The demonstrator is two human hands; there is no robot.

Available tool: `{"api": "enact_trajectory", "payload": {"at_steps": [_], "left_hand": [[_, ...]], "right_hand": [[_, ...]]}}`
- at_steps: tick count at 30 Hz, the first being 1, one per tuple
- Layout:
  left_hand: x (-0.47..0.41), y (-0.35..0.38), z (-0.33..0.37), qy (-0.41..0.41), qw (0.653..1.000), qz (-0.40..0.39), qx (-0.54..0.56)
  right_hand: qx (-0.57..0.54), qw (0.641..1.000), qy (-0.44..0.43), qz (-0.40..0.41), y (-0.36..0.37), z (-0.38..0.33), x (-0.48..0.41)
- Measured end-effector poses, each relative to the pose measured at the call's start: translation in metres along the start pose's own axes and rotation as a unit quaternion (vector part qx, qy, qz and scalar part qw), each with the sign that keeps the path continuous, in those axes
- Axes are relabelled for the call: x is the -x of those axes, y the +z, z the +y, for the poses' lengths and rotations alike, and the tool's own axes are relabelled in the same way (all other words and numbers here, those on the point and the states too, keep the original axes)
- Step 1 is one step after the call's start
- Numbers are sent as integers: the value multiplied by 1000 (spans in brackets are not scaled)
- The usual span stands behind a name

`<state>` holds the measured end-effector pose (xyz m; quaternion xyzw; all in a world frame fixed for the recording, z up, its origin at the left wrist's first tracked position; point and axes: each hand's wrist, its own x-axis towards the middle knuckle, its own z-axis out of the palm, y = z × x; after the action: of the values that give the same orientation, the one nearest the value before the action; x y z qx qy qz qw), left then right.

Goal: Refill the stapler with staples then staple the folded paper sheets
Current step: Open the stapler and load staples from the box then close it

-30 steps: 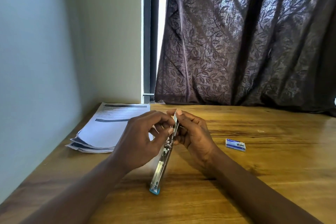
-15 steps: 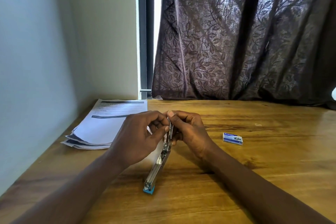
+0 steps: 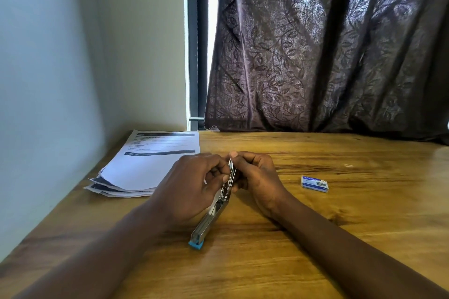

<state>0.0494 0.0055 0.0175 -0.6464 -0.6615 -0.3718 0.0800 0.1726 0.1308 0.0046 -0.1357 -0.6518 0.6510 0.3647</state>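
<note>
Against the left wall, papers lie stacked on the counter. Just right of them the left hand pinches the raised far end of the stapler, whose blue near end rests on the counter, and the right hand grips that same far end from the other side. Farther right, well apart, lies a staple box.

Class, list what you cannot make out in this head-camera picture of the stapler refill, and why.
All in the head view:
Staples inside the blue-tipped silver metal stapler: left hand and right hand cover its upper part.
Print on the small blue-and-white staple box: too small.
Text on the white printed paper sheets: blurred; near corner behind the left hand.
Pale speck on the wooden table: too small to identify.
</note>
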Motion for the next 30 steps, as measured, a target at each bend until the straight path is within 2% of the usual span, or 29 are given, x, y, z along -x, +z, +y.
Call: {"api": "enact_trajectory", "payload": {"at_steps": [4,15,20,23,26,30], "left_hand": [[-1,-1,0,-1,1000,8,16],[2,-6,7,96,992,66,42],[3,-4,7,108,992,50,51],[4,-3,7,104,991,61,64],[3,-4,9,72,987,106,99],[0,-5,1,33,986,144,76]], "right_hand": [[-8,1000,8,11,-1,1,-2],[-60,996,30,61,-7,-2,-8],[-90,989,33,111,-12,-10,-10],[-75,993,27,87,-12,-9,-8],[-54,998,27,34,-11,-8,-7],[1,1000,12,-23,-7,-6,-5]]}}
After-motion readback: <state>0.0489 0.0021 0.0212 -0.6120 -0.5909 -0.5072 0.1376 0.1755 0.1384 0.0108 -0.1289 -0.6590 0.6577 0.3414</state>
